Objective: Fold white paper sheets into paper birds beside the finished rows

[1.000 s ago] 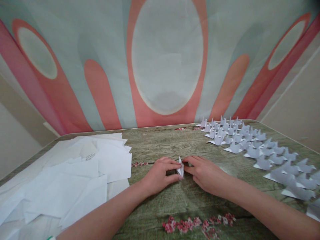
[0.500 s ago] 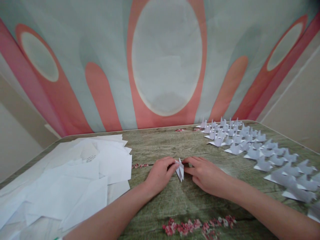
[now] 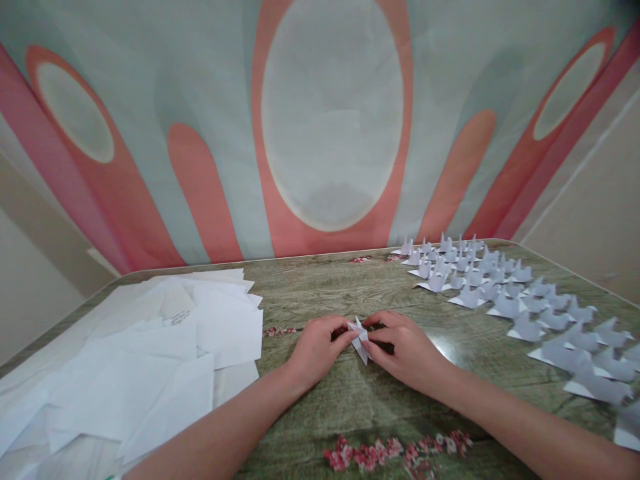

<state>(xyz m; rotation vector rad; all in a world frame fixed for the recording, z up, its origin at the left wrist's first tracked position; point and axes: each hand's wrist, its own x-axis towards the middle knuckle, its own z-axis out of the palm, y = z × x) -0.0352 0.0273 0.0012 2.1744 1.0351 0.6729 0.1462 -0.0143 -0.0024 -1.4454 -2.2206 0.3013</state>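
Observation:
A small piece of folded white paper [image 3: 361, 346], narrow and pointed at both ends, is between my two hands at the middle of the table. My left hand [image 3: 320, 345] pinches its left side between thumb and fingers. From the right, my right hand [image 3: 400, 343] grips it, thumb near its lower part and fingers at its upper edge. The fingertips cover some of the folds.
White paper sheets [image 3: 150, 360] lie in a loose, overlapping pile on the left. Several folded white paper birds [image 3: 525, 303] stand in rows along the right side. Behind the wood-patterned table [image 3: 305, 287] hangs a coral and grey-green printed backdrop [image 3: 333, 120].
My right thumb and fingers have closed onto the folded paper. The paper has tilted slightly. My left hand keeps its pinch, and the pile and birds stay put.

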